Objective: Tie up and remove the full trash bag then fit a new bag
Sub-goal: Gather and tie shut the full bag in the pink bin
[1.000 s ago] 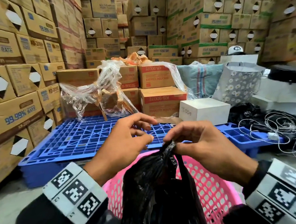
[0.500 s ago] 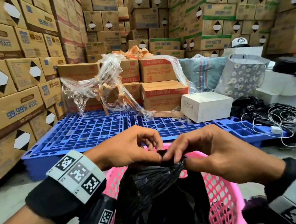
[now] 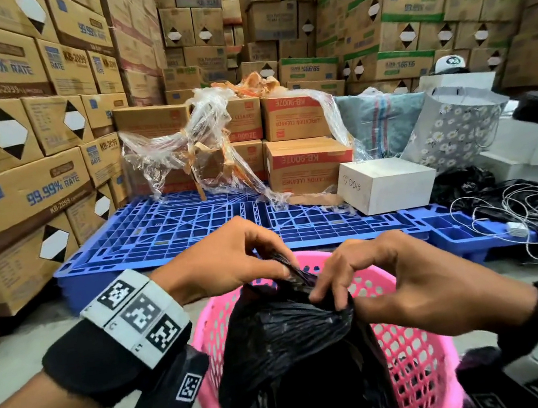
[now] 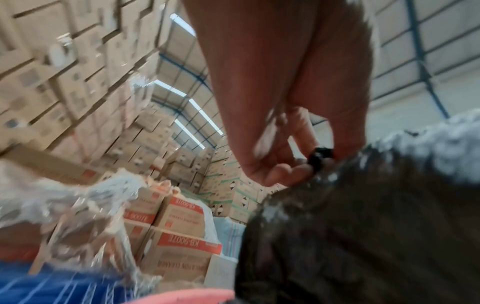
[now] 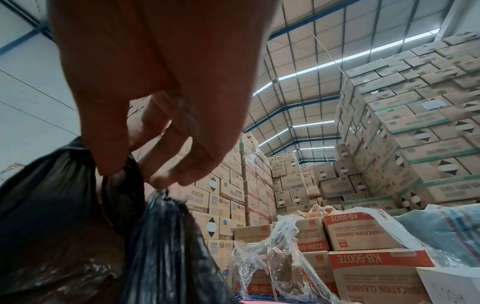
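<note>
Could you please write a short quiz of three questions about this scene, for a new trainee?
1. True or false: the black trash bag already lies on the blue pallet.
2. Which hand pinches plastic at the gathered top of the bag: A) left hand only, B) right hand only, C) both?
3. Fill in: the bag sits in a ____ basket.

Key
1. False. It is still inside the basket, in front of the pallet.
2. C. Both pinch the bag's neck; each wrist view shows fingertips closed on black plastic.
3. Pink.
</note>
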Demonstrator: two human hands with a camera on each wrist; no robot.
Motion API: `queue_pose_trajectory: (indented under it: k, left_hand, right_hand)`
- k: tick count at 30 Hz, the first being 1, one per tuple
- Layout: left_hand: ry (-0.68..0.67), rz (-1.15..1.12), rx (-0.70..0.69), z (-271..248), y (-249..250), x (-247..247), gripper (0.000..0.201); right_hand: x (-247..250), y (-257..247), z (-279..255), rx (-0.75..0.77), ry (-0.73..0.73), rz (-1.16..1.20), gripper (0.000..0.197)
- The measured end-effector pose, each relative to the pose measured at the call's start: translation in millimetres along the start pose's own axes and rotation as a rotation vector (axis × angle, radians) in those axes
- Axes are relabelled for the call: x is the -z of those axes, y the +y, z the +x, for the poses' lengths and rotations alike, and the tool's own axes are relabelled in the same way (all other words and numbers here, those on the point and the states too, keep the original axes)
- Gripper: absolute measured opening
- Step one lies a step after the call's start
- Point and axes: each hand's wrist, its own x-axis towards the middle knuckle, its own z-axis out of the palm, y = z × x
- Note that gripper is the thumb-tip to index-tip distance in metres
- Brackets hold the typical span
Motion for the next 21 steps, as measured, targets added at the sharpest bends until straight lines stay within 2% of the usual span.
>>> queue_pose_trajectory:
  k: [4, 5, 7, 9, 10, 12, 14, 19, 21]
  left_hand:
    - [0.141, 0.319, 0.002, -6.3, 0.5, 11.9, 0.004]
    - [0.150, 0.428, 0.039, -8.9, -0.6, 16.6, 0.001]
    - [0.121, 0.585, 0.134, -12.7, -6.3, 23.9, 0.009]
    - [0.081, 0.538, 0.201, -12.8, -11.0, 27.0, 0.015]
    - [0.070, 0.437, 0.239, -12.2, -12.4, 26.8, 0.018]
    - [0.050, 0.193, 0.325, -11.2, -14.6, 25.3, 0.026]
    - [0.021, 0.066, 0.357, -12.7, -17.9, 26.5, 0.031]
    - [0.020, 0.137, 0.289, -16.7, -22.1, 30.4, 0.024]
    - [-0.024, 0.271, 0.260, -18.9, -22.4, 31.2, 0.016]
  right_hand:
    - [7.1, 4.2, -1.7, -0.059, -0.043, -0.013, 0.021]
    - [9.3, 6.1, -2.0, -0.088, -0.043, 0.034, 0.018]
    - [12.3, 9.0, -2.2, -0.132, -0.012, 0.171, 0.014]
    - [14.0, 9.9, -1.7, -0.142, -0.009, 0.292, 0.016]
    - [13.9, 10.4, -0.7, -0.137, -0.028, 0.312, 0.017]
    - [12.6, 9.1, 2.0, -0.127, -0.047, 0.283, 0.022]
    - [10.7, 8.3, 6.3, -0.113, -0.011, 0.247, 0.018]
    - [12.1, 16.3, 10.4, -0.119, 0.071, 0.188, 0.016]
    - [14.6, 18.9, 10.2, -0.138, 0.072, 0.136, 0.016]
